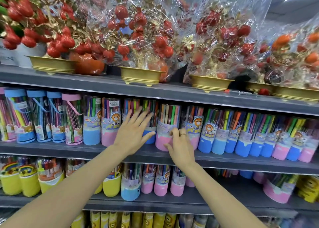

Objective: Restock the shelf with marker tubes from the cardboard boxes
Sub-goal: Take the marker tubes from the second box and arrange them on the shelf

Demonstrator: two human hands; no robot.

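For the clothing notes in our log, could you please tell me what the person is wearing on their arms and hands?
Both forearms are bare, with no sleeves, gloves, watch or bracelet in view. The left hand carries nothing. The right hand wears one thin band ring on a finger. No markings show on either arm.

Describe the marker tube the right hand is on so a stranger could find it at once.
Find the grey shelf directly under the gold pots of red fruit. Near its middle stands a pink-based marker tube, where the right hand rests. It sits further forward than its neighbours, and the tube to its left has a blue base.
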